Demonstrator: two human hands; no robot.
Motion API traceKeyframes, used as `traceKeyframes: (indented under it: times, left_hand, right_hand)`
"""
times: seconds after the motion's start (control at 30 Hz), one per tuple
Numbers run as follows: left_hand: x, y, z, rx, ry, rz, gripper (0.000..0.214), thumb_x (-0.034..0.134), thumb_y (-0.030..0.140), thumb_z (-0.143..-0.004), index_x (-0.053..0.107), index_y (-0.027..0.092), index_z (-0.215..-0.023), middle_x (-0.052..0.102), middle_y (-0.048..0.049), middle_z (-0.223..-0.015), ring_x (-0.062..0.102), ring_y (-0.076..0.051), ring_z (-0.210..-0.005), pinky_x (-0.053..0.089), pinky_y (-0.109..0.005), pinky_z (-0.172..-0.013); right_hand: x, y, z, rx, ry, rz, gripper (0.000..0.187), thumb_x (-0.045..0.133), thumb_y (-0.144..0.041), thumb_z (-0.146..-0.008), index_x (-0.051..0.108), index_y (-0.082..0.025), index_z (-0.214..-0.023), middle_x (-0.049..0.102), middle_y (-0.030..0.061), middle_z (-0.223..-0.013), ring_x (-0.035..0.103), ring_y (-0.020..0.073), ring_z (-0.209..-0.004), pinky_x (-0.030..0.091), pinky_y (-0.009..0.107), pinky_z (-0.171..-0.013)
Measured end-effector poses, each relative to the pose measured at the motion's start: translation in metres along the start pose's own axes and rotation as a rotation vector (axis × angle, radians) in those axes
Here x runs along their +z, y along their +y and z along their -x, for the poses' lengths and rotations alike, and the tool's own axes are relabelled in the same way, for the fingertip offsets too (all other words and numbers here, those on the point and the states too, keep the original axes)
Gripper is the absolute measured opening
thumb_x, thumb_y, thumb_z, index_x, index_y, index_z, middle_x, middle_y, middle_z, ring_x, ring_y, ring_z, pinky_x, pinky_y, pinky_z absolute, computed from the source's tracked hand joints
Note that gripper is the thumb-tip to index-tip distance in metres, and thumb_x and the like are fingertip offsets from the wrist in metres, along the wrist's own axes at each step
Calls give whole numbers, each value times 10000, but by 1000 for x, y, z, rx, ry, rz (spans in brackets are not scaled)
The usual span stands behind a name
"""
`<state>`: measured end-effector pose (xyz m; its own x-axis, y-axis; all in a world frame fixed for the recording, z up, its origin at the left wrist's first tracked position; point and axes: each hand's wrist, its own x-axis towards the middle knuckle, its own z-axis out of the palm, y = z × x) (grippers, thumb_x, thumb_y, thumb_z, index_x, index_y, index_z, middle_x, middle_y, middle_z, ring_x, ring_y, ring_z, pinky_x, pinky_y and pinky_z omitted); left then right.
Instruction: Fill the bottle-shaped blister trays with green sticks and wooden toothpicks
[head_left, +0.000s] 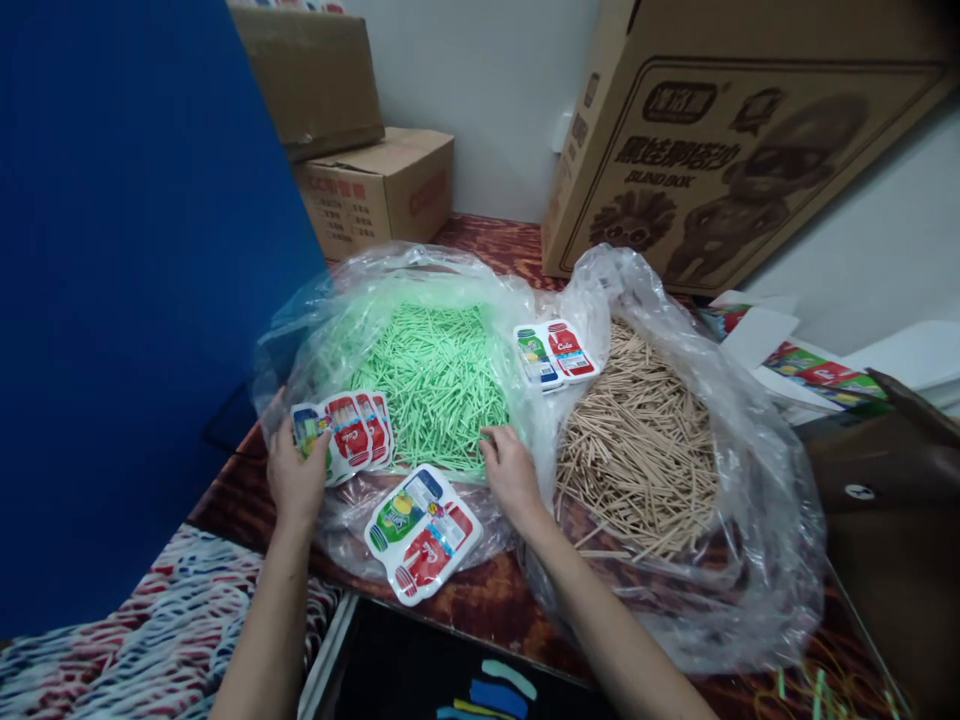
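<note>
My left hand (298,475) grips a fanned stack of printed packs (351,435) with green Sprite and red Cola bottle pictures. My right hand (514,480) has its curled fingertips at the right edge of a heap of thin green sticks (439,385); whether a stick is pinched there is hidden. The heap lies in an open clear plastic bag (300,345). Between my hands, a larger-looking Sprite and Cola pack (424,533) rests on the bag's front edge. More such packs (556,355) lie between this bag and a second one holding brown sticks (641,450).
A large blind box carton (720,150) stands at the back right, smaller cartons (379,190) at the back left. A blue panel (135,300) borders the left. Many red, white and blue pieces (150,640) fill the lower left. Colored strips (495,695) lie on a black surface in front.
</note>
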<state>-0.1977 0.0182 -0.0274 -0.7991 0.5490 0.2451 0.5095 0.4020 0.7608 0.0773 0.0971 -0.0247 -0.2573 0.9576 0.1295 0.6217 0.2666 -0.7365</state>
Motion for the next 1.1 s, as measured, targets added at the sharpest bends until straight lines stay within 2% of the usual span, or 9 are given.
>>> traceKeyframes:
  times: [0.1,0.23,0.47,0.6,0.73,0.87,0.97,1.03,1.1]
  left_hand:
    - [-2,2,10,133,66,-82,655,616,382,-762,458,143,-1351,482,-196,-1385,423,-365,-1287,331,-487,-1059]
    - [-6,8,28,182,117,-70,612,583,394,-805,447,174,-1360,414,-171,-1442,352,-347,-1339,264,-480,-1096]
    - [-6,12,45,208,49,-23,475,577,377,-833,540,210,-1276,435,-140,-1415,396,-305,-1313,305,-444,-1088]
    - [-1,20,50,213,-8,33,414,574,367,-843,581,206,-1224,468,-135,-1382,417,-284,-1305,316,-425,-1093]
    - [4,33,55,214,-56,112,366,564,338,-847,598,228,-1195,489,-106,-1363,446,-262,-1283,337,-412,-1085]
    - [0,40,56,215,-77,156,347,573,328,-841,614,225,-1171,501,-103,-1356,460,-261,-1270,349,-418,-1078]
    - [-4,43,60,240,-92,186,290,569,326,-846,642,207,-1099,558,-101,-1290,493,-254,-1231,361,-414,-1064]
    - [-2,47,66,219,-170,247,266,558,329,-854,651,195,-1064,623,-92,-1184,560,-238,-1140,408,-394,-1015]
    - [4,54,75,159,-323,341,259,555,341,-855,660,188,-1036,669,-77,-1067,620,-221,-1013,472,-361,-923]
  right_hand:
    - [6,0,-8,15,41,183,209,454,-209,-894,625,-165,-1006,603,107,-981,568,234,-873,428,355,-788]
    - [20,-12,-19,11,52,365,160,523,-302,-888,613,-171,-908,594,110,-955,533,253,-892,407,354,-764]
    - [42,-21,-28,14,19,540,122,537,-263,-857,608,-164,-865,608,119,-949,498,269,-928,357,383,-807]
    - [47,-21,-29,-7,37,591,160,505,-267,-882,610,-149,-906,603,141,-988,487,282,-935,333,416,-825]
    - [45,-20,-32,-32,-34,586,171,465,-240,-912,607,-145,-923,604,150,-985,500,275,-923,338,405,-805]
    - [27,-11,-38,26,-44,393,145,466,-236,-907,577,-183,-831,610,118,-959,515,253,-944,358,372,-821]
    - [8,-2,-47,163,-16,-44,191,520,-237,-843,472,-220,-659,594,62,-818,531,226,-901,388,339,-815]
    - [-3,1,-55,245,-18,-286,243,527,-275,-819,405,-233,-612,562,17,-702,553,203,-807,425,320,-764]
    - [-11,1,-61,289,-40,-383,253,486,-334,-840,395,-236,-625,543,-13,-619,568,181,-675,460,310,-677]
